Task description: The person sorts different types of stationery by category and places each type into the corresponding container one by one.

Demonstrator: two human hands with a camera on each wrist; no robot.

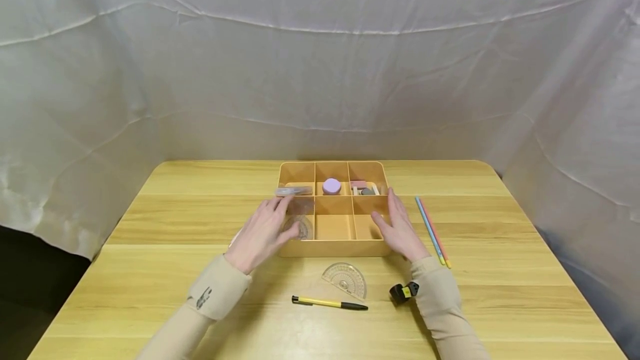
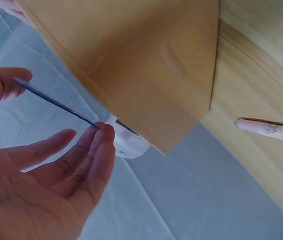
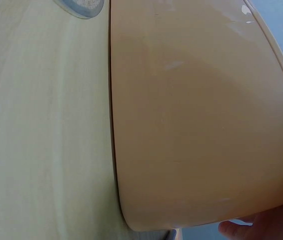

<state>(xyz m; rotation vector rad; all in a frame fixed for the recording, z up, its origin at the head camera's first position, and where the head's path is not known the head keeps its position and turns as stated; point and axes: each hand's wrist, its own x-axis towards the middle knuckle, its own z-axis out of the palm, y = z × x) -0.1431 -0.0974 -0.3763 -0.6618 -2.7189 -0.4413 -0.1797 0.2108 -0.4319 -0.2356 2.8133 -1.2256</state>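
Observation:
My left hand (image 1: 260,232) is over the front-left compartment of a tan organizer box (image 1: 332,248). Between its thumb and fingertips it pinches a clear protractor (image 1: 301,229), seen edge-on as a thin dark-blue line in the left wrist view. My right hand (image 1: 398,232) rests at the box's right side, its fingers along the wall and its thumb over the front-right compartment. In the back row lie a clear long item (image 1: 294,190), a purple round container (image 1: 331,186), and a pink block (image 1: 358,184) among small pieces.
A second clear protractor (image 1: 346,280) and a yellow-and-black pen (image 1: 330,303) lie before the box. Blue (image 1: 428,226) and pink (image 1: 436,233) pencils lie to the right. A pale pen (image 2: 269,127) is left of the box. Curtains surround the table.

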